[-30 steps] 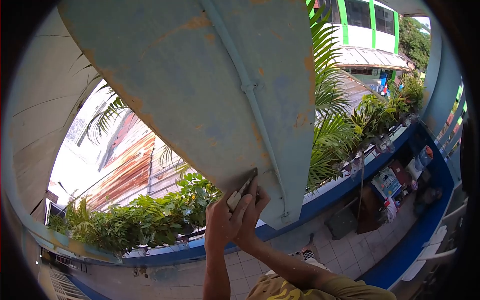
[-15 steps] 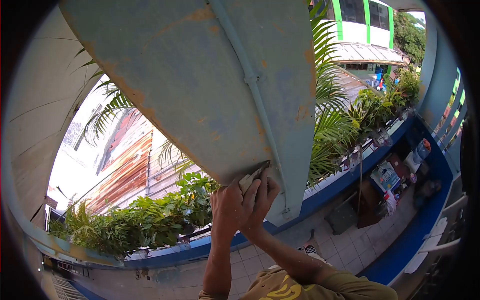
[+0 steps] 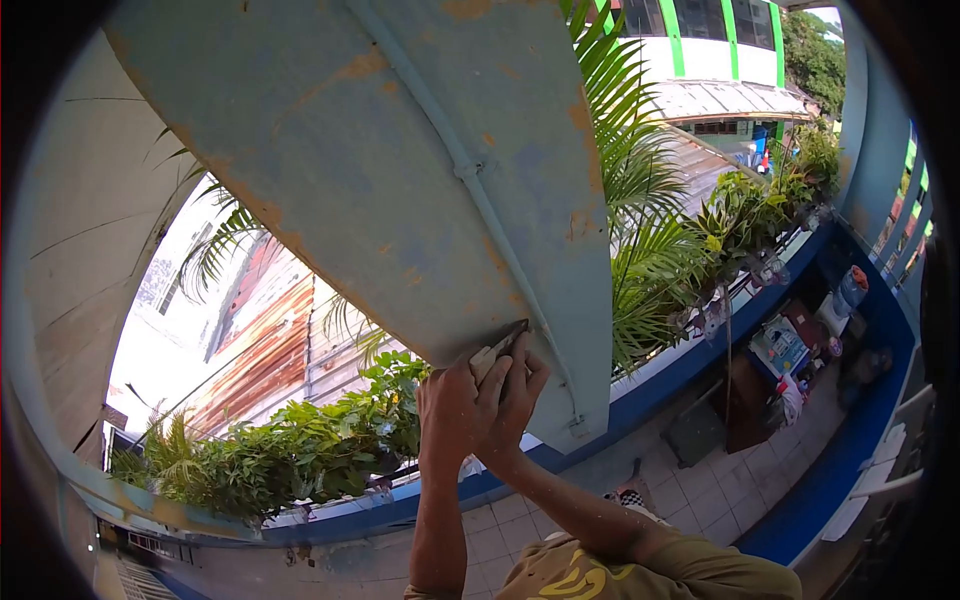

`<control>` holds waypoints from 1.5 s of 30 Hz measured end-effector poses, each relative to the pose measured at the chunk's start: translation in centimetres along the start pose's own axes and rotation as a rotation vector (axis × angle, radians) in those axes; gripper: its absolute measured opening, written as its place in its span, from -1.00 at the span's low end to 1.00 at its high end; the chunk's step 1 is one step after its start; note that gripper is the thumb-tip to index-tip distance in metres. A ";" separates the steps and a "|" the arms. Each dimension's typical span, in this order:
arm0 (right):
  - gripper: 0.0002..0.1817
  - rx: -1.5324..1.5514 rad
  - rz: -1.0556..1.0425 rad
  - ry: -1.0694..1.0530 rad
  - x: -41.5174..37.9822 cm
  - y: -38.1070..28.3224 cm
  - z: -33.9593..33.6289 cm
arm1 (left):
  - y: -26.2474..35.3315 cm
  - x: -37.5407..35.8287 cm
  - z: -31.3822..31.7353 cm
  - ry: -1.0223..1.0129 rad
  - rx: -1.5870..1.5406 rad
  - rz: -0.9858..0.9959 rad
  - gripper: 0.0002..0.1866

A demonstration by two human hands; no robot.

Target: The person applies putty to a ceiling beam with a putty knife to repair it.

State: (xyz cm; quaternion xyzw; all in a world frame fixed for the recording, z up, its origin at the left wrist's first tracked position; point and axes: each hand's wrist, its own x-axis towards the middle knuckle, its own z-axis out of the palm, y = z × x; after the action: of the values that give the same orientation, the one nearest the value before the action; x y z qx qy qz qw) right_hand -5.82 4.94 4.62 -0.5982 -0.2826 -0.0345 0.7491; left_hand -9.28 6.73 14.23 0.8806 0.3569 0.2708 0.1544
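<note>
A pale blue-grey pillar (image 3: 370,170) with peeling orange-brown patches fills the upper middle, a thin painted pipe (image 3: 465,170) running down its face. Low on the pillar, a scraper-like tool (image 3: 498,350) with a pale handle and a dark blade lies against the surface beside the pipe. My left hand (image 3: 447,415) is closed round the handle end. Against it on the right, my right hand (image 3: 515,395) has its fingers bent over the tool near the blade. The exact grip under the fingers is partly hidden.
Leafy plants (image 3: 300,455) line the ledge on both sides of the pillar. A blue low wall (image 3: 800,515) curves round the tiled floor at the right, where a brown desk (image 3: 742,405) holds papers and bags beside a grey bin (image 3: 695,430).
The view has shifted slightly, so the pillar appears further left and the desk a little lower. Both hands keep their hold on the tool, against nearly the same low part of the pillar.
</note>
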 end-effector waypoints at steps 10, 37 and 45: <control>-0.52 0.105 0.086 -0.432 -1.3 2.7 -12.5 | 1.6 1.1 0.8 0.169 -0.360 -0.157 -0.53; -0.71 0.461 0.835 -0.216 1.1 12.5 -24.0 | 1.9 2.7 7.2 0.606 -0.061 0.032 -0.77; -0.74 0.508 0.909 -0.131 0.6 12.5 -24.3 | 0.8 2.5 8.4 0.639 -0.182 -0.004 -0.77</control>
State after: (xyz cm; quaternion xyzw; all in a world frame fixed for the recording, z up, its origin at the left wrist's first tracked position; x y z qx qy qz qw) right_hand 8.82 -13.59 -9.08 -0.4610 -0.0401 0.4011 0.7905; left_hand -2.38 7.31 8.76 0.7331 0.3633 0.5638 0.1131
